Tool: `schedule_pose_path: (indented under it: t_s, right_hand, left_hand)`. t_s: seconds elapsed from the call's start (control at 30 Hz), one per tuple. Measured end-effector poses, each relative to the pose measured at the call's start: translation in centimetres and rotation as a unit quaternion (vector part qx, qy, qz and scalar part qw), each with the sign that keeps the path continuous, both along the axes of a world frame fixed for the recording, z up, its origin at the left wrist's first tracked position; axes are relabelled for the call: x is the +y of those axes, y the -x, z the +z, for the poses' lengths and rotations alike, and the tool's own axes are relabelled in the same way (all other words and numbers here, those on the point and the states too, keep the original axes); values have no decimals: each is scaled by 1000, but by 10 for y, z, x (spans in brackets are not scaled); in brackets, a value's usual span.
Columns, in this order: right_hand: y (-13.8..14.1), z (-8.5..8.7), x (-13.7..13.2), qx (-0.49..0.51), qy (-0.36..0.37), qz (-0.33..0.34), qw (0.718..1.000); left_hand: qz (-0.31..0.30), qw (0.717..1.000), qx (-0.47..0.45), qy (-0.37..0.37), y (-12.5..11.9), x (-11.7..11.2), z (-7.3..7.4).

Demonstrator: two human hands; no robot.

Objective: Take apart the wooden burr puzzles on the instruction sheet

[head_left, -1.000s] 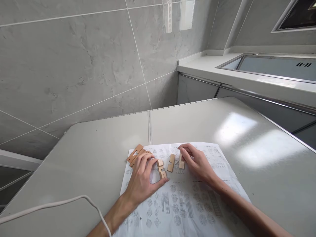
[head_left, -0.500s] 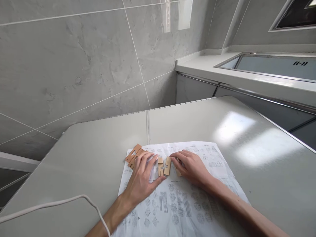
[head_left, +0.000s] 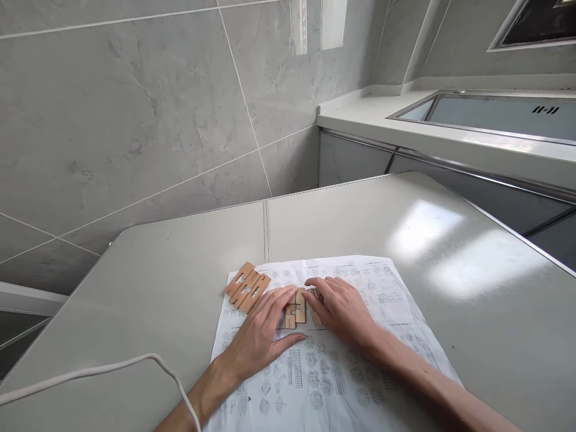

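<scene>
Two pale notched wooden puzzle pieces lie side by side on the printed sheet (head_left: 310,354): the left wooden piece (head_left: 290,321) and the taller right wooden piece (head_left: 300,312), edges touching. My left hand (head_left: 263,327) rests at their left, fingers stretched over the upper left side and thumb spread out below. On the other side, the curled thumb and forefinger of my right hand (head_left: 337,303) bear on the taller piece's upper end. A third wooden piece (head_left: 316,317) lies partly hidden beneath that hand. Beyond my left hand sit several numbered brown wooden pieces (head_left: 246,287).
A pale cable (head_left: 135,359) loops across the lower left, over my left forearm. The glossy grey table (head_left: 198,258) reaches to a tiled wall (head_left: 157,120). A counter with a sink (head_left: 486,114) stands at the back right.
The two pale pieces, earlier apart and tilted, now meet edge to edge. The left one sits lower. My right hand has shifted left, and my left fingers have moved off the numbered pieces toward the pair.
</scene>
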State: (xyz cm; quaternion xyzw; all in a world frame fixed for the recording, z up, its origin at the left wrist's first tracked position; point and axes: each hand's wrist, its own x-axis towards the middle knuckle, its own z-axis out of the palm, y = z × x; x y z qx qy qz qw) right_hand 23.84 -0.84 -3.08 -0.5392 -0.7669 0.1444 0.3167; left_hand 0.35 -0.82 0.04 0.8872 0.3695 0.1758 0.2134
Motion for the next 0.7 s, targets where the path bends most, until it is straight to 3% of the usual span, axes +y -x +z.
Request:
schedule_pose_path:
  t_s: [0.23, 0.5, 0.7]
  right_hand:
    - [3, 0, -2, 22, -1, 37, 999]
    - [7, -4, -4, 21, 0, 5, 1000]
    - [7, -2, -5, 19, 14, 72, 997]
  left_hand:
    - [6, 1000, -16, 5, 0, 1, 0]
    - [1, 1000, -21, 21, 0, -1, 1]
    - [-5, 999, -26, 27, 0, -1, -1]
